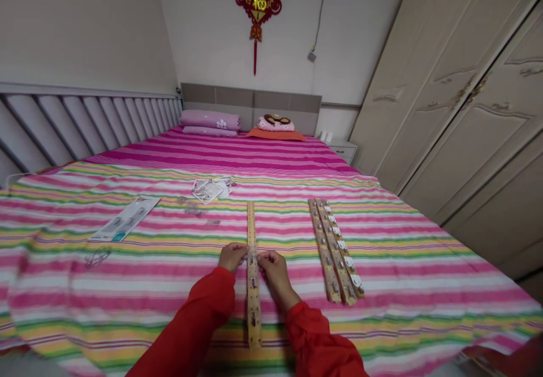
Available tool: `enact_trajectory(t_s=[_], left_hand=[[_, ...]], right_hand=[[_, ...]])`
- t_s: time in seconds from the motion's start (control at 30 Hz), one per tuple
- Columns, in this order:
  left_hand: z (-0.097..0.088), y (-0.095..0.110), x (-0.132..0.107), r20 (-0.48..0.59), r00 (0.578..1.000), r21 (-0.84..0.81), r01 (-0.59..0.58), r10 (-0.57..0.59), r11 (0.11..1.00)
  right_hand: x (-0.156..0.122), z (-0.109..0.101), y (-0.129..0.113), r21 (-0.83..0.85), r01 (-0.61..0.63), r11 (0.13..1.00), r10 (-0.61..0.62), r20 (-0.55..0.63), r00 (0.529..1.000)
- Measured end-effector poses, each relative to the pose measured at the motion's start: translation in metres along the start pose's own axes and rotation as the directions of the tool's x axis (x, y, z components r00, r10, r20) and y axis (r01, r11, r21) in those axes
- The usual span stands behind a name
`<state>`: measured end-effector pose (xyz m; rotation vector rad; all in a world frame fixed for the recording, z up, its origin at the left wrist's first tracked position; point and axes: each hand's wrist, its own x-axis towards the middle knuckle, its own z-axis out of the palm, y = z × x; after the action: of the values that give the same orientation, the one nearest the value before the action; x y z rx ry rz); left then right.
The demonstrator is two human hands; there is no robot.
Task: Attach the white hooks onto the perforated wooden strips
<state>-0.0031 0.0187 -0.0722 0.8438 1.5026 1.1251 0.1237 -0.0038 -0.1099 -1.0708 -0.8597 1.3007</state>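
Pink-striped bed (127, 286) carries a wooden strip (253, 315) lying flat, running in from the near edge. Left hand (231, 257) and right hand (275, 269) meet at it, fingers (242, 251) pinching a small clear piece (253, 258) against the wood. Hooked strips (337, 252) lie to the right.

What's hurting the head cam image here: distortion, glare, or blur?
Head view: strong wide-angle distortion, with the wardrobe and slatted panel leaning toward the frame edges. Head view: soft, even light, no hard glare, faint shadows. Head view: detail is soft at the left hand and right hand on the wooden strip.
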Motion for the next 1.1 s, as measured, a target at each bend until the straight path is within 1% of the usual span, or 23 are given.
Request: enact_trajectory(t_s=[0.23, 0.4, 0.53, 0.67, 0.83, 1.0, 1.1], left_hand=[[0.000, 0.001, 0.002, -0.004, 1.000, 0.051, 0.022, -0.022, 0.998], [-0.001, 0.002, 0.002, -0.007, 1.000, 0.078, 0.011, -0.011, 0.997], [-0.001, 0.003, 0.004, -0.007, 1.000, 0.098, -0.011, 0.012, 0.995], [0.000, -0.001, 0.006, -0.025, 0.999, 0.109, -0.029, 0.032, 0.994], [0.000, -0.007, 0.009, -0.039, 0.997, 0.120, -0.060, 0.066, 0.991], [0.000, -0.012, 0.013, -0.038, 0.996, 0.135, -0.073, 0.079, 0.988], [0.001, -0.013, 0.014, -0.045, 0.995, 0.143, -0.083, 0.090, 0.986]], right_hand=[[0.000, 0.000, 0.000, -0.046, 0.017, 0.999, -0.017, -0.004, 1.000], [0.000, -0.001, 0.000, -0.062, 0.015, 0.998, -0.015, 0.003, 1.000], [0.002, -0.002, 0.004, -0.098, 0.038, 0.994, -0.040, -0.018, 0.999], [0.004, -0.002, 0.008, -0.140, 0.069, 0.988, -0.074, -0.034, 0.997], [0.004, -0.001, 0.008, -0.157, 0.079, 0.984, -0.086, -0.037, 0.996], [0.003, 0.001, 0.008, -0.148, 0.062, 0.987, -0.070, -0.050, 0.996], [0.004, 0.001, 0.010, -0.155, 0.085, 0.984, -0.095, -0.060, 0.994]])
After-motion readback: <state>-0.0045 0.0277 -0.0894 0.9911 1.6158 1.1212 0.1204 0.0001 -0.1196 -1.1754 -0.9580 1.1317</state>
